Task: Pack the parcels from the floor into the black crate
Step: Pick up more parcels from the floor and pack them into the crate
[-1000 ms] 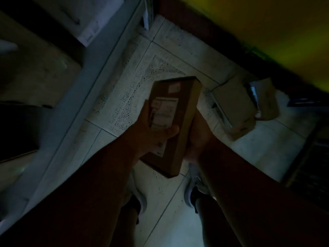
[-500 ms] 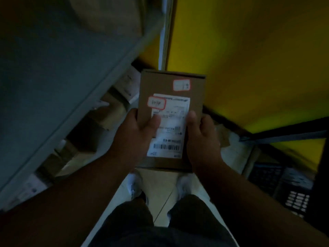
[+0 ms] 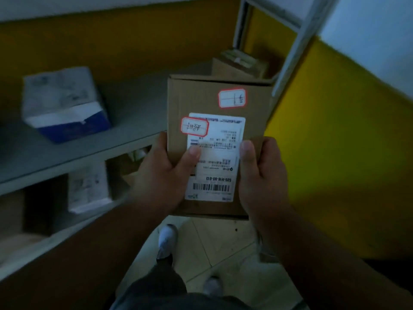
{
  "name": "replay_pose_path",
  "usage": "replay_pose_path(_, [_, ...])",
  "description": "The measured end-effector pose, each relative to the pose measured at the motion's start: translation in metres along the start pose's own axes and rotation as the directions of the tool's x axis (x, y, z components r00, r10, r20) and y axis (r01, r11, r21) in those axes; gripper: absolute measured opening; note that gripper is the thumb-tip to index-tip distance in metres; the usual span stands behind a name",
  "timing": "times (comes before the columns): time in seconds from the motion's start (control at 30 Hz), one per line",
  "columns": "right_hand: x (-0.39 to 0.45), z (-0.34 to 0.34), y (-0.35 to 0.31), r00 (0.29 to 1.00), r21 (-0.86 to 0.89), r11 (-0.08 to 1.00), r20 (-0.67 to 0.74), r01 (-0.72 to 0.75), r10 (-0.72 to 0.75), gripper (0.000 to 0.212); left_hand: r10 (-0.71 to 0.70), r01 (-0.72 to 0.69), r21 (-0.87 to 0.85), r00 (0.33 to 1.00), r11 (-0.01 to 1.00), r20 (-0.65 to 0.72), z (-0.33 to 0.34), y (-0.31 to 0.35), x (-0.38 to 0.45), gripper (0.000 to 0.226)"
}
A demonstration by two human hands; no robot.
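- The parcel, a flat brown cardboard box, is held up in front of the person at the middle of the view, above the tiled floor and touching no shelf.
- The left hand grips the parcel's left edge near its lower corner: the thumb lies across the front face on the white shipping label, and the other fingers are curled behind the box, out of sight.
- The right hand grips the right edge at the same height, thumb pressed on the label's right margin, fingers wrapped round the back.
- The shipping label reads upside down, with its barcode near the box's lower edge.
- Two small red-bordered stickers sit on the front face: one near the upper right corner, one overlapping the label's upper left corner. Both carry handwriting too blurred to read.
- To the left stands a grey shelf unit. On its upper board, well away from the front edge, lies a white and blue package, tilted.
- On the board below, a white wrapped package stands near the front edge.
- Behind the held parcel, at the far end of the upper board, another brown carton sits beside a pale metal upright.
- A yellow wall fills the right side.
- Two feet in light shoes stand on the floor below the parcel.
- The black crate does not show.
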State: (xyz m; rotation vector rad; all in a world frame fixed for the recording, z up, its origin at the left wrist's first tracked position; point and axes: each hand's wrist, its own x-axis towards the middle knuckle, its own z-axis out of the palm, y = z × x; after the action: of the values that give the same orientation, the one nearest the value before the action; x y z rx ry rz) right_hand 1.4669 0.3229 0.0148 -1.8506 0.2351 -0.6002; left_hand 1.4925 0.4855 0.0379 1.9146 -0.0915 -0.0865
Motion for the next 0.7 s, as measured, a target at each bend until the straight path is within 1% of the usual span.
replay_pose_path(0.07, [-0.019,0.007,-0.011,0.993,0.051,0.999,0.118,0.016,-0.021,0.029,-0.034,0.030,-0.059,0.997,0.998,-0.074,-0.019,-0.005,-0.035,0.061])
replay_pose_path(0.1, [-0.030,0.012,-0.016,0.980,0.073,0.997,0.200,-0.001,-0.013,0.029,-0.061,0.049,-0.112,0.993,0.992,-0.102,-0.030,-0.009,-0.053,0.056])
replay_pose_path(0.17, [-0.052,0.022,-0.029,0.927,0.089,0.996,0.375,-0.012,-0.022,0.031,-0.088,0.057,-0.201,0.986,0.978,-0.145,-0.057,-0.017,-0.090,0.043])
replay_pose_path(0.2, [-0.062,0.027,-0.034,0.894,0.084,0.996,0.446,0.013,-0.049,0.031,-0.091,0.051,-0.224,0.981,0.973,-0.173,-0.072,-0.020,-0.107,0.042])
replay_pose_path(0.27, [-0.084,0.036,-0.049,0.819,0.075,0.995,0.565,0.073,-0.103,0.028,-0.100,0.026,-0.277,0.961,0.961,-0.257,-0.100,-0.029,-0.139,0.051])
replay_pose_path(0.33, [-0.109,0.046,-0.065,0.744,0.069,0.991,0.654,0.118,-0.135,0.029,-0.141,0.000,-0.358,0.919,0.934,-0.367,-0.126,-0.036,-0.167,0.059])
replay_pose_path(0.37, [-0.123,0.053,-0.074,0.718,0.075,0.988,0.680,0.135,-0.150,0.030,-0.164,-0.012,-0.391,0.896,0.920,-0.412,-0.140,-0.038,-0.181,0.061])
replay_pose_path(0.47, [-0.173,0.079,-0.105,0.668,0.128,0.983,0.722,0.128,-0.181,0.032,-0.192,-0.058,-0.436,0.840,0.898,-0.508,-0.190,-0.045,-0.229,0.055])
replay_pose_path(0.5, [-0.192,0.089,-0.116,0.644,0.144,0.985,0.745,0.099,-0.173,0.032,-0.202,-0.088,-0.456,0.812,0.886,-0.548,-0.209,-0.049,-0.248,0.052])
replay_pose_path(0.53, [-0.215,0.100,-0.126,0.615,0.165,0.985,0.773,0.039,-0.154,0.032,-0.219,-0.131,-0.483,0.769,0.866,-0.600,-0.230,-0.055,-0.271,0.047])
replay_pose_path(0.57, [-0.241,0.112,-0.135,0.588,0.186,0.982,0.799,-0.043,-0.126,0.033,-0.242,-0.180,-0.505,0.712,0.844,-0.659,-0.251,-0.062,-0.296,0.042])
replay_pose_path(0.63, [-0.301,0.138,-0.148,0.547,0.191,0.953,0.836,-0.233,-0.033,0.039,-0.306,-0.257,-0.517,0.567,0.817,-0.765,-0.292,-0.078,-0.352,0.033])
replay_pose_path(0.67, [-0.335,0.151,-0.153,0.511,0.175,0.923,0.859,-0.342,0.027,0.043,-0.337,-0.268,-0.511,0.497,0.817,-0.799,-0.311,-0.087,-0.382,0.029])
replay_pose_path(0.7, [-0.370,0.163,-0.158,0.449,0.155,0.872,0.890,-0.465,0.081,0.047,-0.359,-0.264,-0.506,0.451,0.821,-0.817,-0.327,-0.096,-0.411,0.029])
